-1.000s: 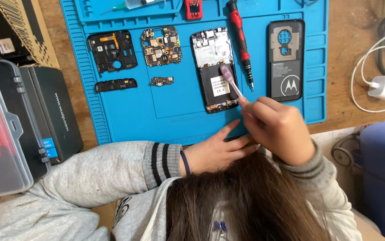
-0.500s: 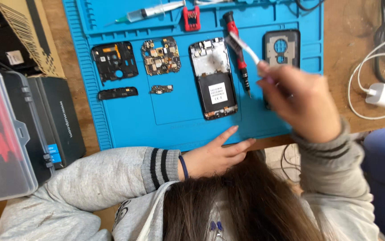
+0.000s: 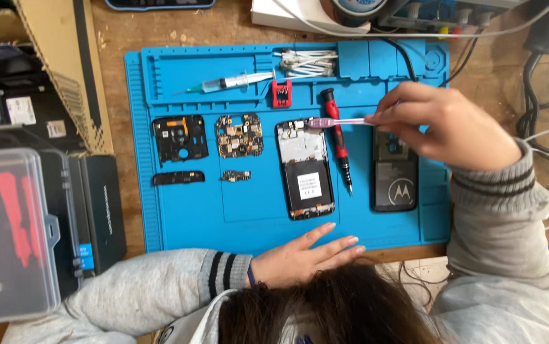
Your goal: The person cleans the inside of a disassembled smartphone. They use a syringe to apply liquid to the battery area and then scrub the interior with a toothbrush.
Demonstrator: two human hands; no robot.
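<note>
A: What does the right hand (image 3: pixel 443 124) hold?

B: A thin pink tool (image 3: pixel 338 121), like a small brush or a spudger. The grip is closed on its right end, fingers pinched around it. The tool lies almost level in the air, and its free tip is over the top edge of the opened phone body (image 3: pixel 305 169) on the blue mat (image 3: pixel 179 223).

A: How will it handle?

B: I judge it very light and rather stiff, plastic probably. It is easy to hold near the end, as now, but for fine work a hold closer to the tip gives more control. The phone body looks fragile, with bare parts showing, so only light pressure is wise.

A: And the left hand (image 3: pixel 306 255)?

B: It rests flat and empty, fingers spread, at the near edge of the mat on the wooden surface (image 3: pixel 121 70).

A: What is hard to see?

B: I cannot tell the tip's exact shape. The right hand covers the top of the black back cover (image 3: pixel 395 185). The red screwdriver (image 3: pixel 337 137) passes under the pink tool. Hair hides the near edge.
</note>
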